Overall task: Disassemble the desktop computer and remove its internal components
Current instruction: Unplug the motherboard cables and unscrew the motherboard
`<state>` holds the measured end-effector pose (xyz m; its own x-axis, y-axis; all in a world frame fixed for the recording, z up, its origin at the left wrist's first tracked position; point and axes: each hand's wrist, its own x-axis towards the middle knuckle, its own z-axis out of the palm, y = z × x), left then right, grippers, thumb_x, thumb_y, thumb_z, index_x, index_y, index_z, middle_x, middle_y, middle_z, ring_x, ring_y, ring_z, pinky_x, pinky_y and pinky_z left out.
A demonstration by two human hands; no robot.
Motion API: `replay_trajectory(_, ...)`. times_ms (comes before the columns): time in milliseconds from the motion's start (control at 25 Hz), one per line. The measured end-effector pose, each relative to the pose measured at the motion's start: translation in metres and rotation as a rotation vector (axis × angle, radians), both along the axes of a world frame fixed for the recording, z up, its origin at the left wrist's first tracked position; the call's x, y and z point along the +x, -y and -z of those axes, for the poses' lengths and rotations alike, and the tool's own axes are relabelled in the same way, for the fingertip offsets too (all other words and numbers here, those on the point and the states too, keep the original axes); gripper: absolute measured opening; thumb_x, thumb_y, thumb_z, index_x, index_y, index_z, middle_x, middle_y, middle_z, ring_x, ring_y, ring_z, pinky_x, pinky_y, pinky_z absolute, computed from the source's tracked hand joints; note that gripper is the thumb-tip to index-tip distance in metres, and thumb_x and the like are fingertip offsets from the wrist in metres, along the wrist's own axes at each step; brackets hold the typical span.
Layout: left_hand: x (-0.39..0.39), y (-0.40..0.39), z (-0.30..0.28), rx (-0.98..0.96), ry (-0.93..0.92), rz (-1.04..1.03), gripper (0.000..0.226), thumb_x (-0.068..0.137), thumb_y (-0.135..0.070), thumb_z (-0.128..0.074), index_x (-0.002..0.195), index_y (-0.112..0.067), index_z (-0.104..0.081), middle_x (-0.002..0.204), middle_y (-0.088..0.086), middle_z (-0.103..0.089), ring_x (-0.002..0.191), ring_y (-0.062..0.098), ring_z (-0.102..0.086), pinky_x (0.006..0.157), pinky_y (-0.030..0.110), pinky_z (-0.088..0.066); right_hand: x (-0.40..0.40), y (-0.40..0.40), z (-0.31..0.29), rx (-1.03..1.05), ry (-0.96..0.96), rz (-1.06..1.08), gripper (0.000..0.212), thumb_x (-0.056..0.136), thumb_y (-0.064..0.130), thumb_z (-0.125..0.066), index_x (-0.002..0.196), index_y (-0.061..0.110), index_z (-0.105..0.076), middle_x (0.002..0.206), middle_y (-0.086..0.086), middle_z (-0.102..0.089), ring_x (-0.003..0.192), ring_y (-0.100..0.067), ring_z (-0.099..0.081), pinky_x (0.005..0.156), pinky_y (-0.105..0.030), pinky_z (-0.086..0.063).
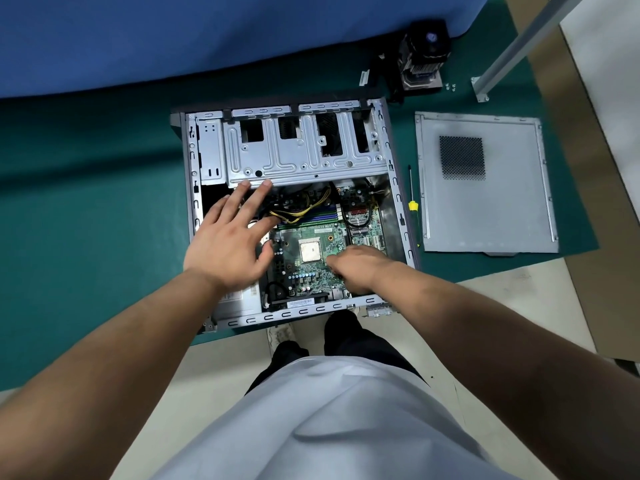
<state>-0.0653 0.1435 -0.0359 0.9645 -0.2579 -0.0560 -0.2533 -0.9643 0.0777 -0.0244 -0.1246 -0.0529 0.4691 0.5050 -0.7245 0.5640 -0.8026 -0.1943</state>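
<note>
Open computer case lies flat on the green tabletop; motherboard exposed inside. Left hand spread, fingertips on the drive cage edge; right hand curled down onto the motherboard, can't tell if it grips anything. Side panel, screwdriver, removed cooler sit right of the case.

Bare forearms, no sleeves or gloves seen — pale grey-white top, dark trousers below, w/ feet hidden.
</note>
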Motion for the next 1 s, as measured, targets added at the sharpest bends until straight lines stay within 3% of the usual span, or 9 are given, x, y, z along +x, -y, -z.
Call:
replay_trajectory(400, -0.001, 0.0, 0.001, -0.002, 0.004, 0.0, 0.046, 0.093, -0.049, -0.039, 0.129, -0.033, -0.063, 0.172, -0.003, -0.005, 0.158, 0.025, -0.002, 0.123, 0.05, -0.02, 0.001, -0.002, 0.001, -0.038, -0.03, 0.034, 0.039, 0.086, 0.0, -0.053, 0.121, 0.018, -0.053, 0.096, -0.007, -0.056, 0.091, -0.027, -0.057, 0.073, -0.035, -0.045)
replay_trajectory(600, -0.001, 0.002, -0.001, -0.014, 0.0, -0.007, 0.045, 0.092, -0.048, -0.039, 0.127, -0.033, -0.064, 0.172, -0.003, -0.006, 0.158, 0.025, -0.004, 0.122, 0.05, -0.021, 0.0, 0.0, -0.004, -0.033, -0.082, 0.103, 0.028, 0.087, -0.003, -0.053, 0.097, 0.023, -0.046, 0.089, -0.003, -0.052, 0.077, -0.017, -0.054, 0.058, -0.03, -0.04)
replay_trajectory(800, 0.0, 0.001, -0.002, -0.017, -0.014, -0.013, 0.045, 0.092, -0.048, -0.039, 0.127, -0.032, -0.065, 0.172, -0.003, -0.005, 0.158, 0.025, -0.004, 0.121, 0.051, -0.024, -0.001, 0.002, -0.008, 0.037, -0.093, 0.188, 0.029, 0.089, -0.001, -0.053, 0.089, 0.026, -0.043, 0.092, -0.002, -0.053, 0.085, -0.022, -0.058, 0.063, -0.031, -0.045)
replay_trajectory(880, 0.0, 0.002, -0.002, -0.015, -0.012, -0.012, 0.046, 0.092, -0.049, -0.038, 0.126, -0.033, -0.065, 0.172, -0.003, -0.004, 0.158, 0.025, -0.004, 0.12, 0.051, -0.025, -0.003, -0.008, -0.01, 0.129, -0.066, 0.252, 0.029, 0.09, -0.002, -0.051, 0.102, 0.024, -0.051, 0.104, -0.002, -0.055, 0.095, -0.023, -0.058, 0.077, -0.034, -0.05)
replay_trajectory(1000, 0.0, 0.002, -0.001, -0.011, -0.016, -0.009, 0.046, 0.092, -0.05, -0.037, 0.125, -0.034, -0.065, 0.172, -0.004, -0.004, 0.158, 0.024, -0.004, 0.119, 0.051, -0.027, -0.006, -0.017, -0.016, 0.184, -0.042, 0.327, 0.052, 0.094, -0.002, -0.051, 0.141, 0.019, -0.052, 0.135, -0.008, -0.049, 0.11, -0.024, -0.059, 0.094, -0.035, -0.052)
